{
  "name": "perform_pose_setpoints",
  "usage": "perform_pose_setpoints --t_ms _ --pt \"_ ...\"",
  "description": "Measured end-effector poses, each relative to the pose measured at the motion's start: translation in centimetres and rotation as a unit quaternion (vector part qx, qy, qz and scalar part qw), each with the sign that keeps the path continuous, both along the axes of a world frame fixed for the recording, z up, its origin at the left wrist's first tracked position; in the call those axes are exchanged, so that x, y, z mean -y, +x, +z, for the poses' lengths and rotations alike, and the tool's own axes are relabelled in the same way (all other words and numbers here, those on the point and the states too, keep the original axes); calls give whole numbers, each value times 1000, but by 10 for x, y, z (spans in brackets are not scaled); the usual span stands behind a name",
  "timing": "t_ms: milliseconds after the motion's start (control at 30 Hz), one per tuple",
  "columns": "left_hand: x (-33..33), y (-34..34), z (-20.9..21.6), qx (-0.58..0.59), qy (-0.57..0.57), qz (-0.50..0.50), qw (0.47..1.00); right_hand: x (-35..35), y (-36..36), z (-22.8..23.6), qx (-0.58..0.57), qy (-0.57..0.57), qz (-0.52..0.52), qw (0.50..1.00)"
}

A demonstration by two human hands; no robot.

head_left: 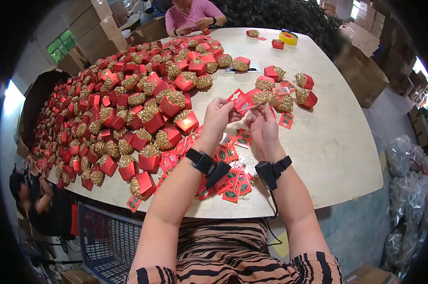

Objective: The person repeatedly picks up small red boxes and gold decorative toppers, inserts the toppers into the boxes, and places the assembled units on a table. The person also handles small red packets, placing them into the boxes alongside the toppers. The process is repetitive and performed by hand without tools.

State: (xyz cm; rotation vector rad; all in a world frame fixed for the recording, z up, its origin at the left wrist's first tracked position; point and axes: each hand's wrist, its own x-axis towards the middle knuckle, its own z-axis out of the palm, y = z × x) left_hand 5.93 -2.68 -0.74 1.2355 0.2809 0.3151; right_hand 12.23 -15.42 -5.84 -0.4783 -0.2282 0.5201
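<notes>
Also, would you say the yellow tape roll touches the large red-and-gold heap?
No, bare tabletop separates the yellow tape roll from the heap.

Red cards — dark oval labels, print — too small to read.

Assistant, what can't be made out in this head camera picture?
In the head view:
Left part of the pale tabletop: hidden beneath piled red-and-gold ornaments.
Upper head of the pink-shirted co-worker: cut off by the top edge.
Fine print on red rectangular cards: too small.
Whether the bare right hand pinches anything: its fingers hide it.
</notes>
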Motion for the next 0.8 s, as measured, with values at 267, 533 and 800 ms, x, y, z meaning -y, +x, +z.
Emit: perform_pose_setpoints --t_ms 267,533,800 --pt "-5 0 -14 -113 278 -79 951 14 15 11 99 -119 -181 971" --pt "4 -4 -45 -130 642 -115 747 20 25 -1 42 -236 -260 935" --pt "-10 8 -42 -79 413 -85 903 3 14 -8 292 -337 -151 882"
